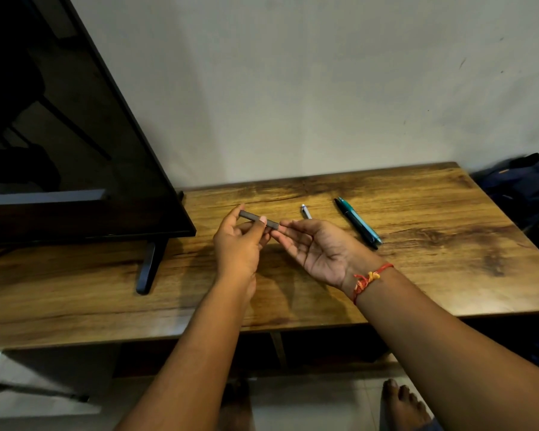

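Two bare forearms reach over a wooden table (417,275); the right wrist wears a red thread (367,278). Above the table's middle, the left hand (237,244) pinches a dark grey pen barrel (252,216), held level. The right hand (318,247), palm up, grasps the barrel's right end with its fingertips. Farther right lie a small white pen piece (306,211) and a teal pen (360,220). A television (75,135) stands far left.

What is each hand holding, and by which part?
Left hand pinches the grey stick mid-length; fingertips of the right hand meet its right end, grip unclear.
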